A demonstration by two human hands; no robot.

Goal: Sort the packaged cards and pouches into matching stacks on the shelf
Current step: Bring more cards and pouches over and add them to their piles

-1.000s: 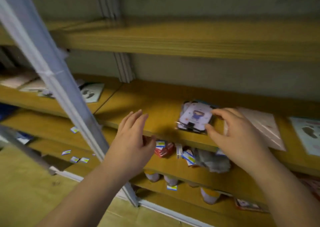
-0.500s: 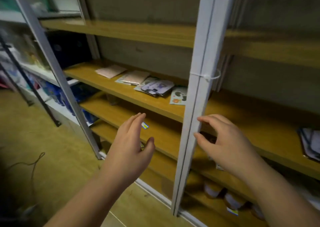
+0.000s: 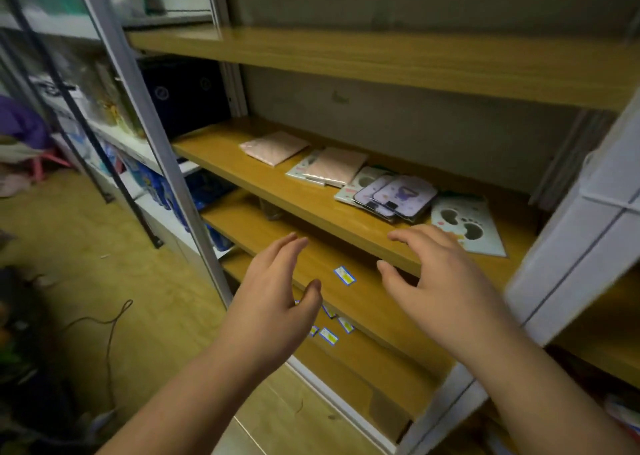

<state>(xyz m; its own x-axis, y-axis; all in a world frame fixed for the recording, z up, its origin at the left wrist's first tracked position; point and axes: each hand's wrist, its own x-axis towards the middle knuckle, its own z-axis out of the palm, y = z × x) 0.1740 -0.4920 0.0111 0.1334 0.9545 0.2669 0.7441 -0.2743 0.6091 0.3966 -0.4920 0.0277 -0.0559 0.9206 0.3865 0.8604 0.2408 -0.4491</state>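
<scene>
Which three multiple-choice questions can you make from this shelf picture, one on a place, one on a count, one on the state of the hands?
1. Where does the paw-print card lie, seen from the camera?
A. to the right of the purple cards
B. left of the pink pouches
C. on the floor

2. How many pink pouches lie on that shelf?
A. one
B. two
C. five

3. What do the hands hold?
A. a purple card each
B. one pouch together
C. nothing

Answers:
1 A, it lies just right of the purple cards.
2 B, one pink pouch lies alone and another rests on a card.
3 C, the left hand and right hand are open and empty.
</scene>
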